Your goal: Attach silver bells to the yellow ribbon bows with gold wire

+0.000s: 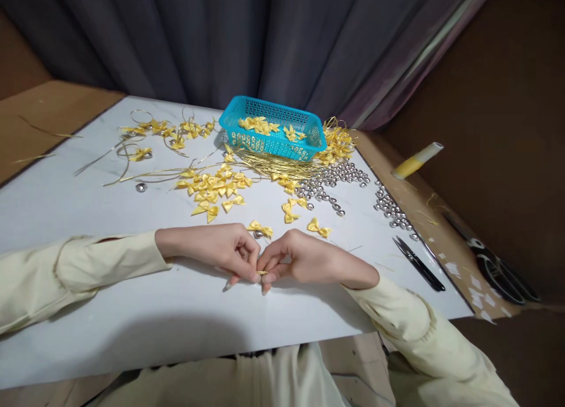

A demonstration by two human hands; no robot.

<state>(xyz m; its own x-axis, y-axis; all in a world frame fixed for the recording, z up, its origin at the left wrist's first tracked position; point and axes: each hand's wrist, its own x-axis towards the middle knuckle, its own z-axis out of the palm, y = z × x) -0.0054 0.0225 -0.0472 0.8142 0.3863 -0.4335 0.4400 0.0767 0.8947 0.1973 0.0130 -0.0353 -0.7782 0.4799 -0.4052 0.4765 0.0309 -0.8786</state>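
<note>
Our grip: between fingertips [253, 277] lies a thin gold metallic-looking strand [263, 272].
Left hand [232, 252], right hand [295, 257]: we pinch it, nearly closed.

No legible lettering or numbers

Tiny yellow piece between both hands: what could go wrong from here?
The tiny yellow piece could slip, since the left hand and right hand pinch it and little of it shows. The yellow bow with a silver bead lies just beyond the hands, so a knuckle might nudge it. The black snips lie near the right sleeve, which could brush them if that arm swings outward.
</note>
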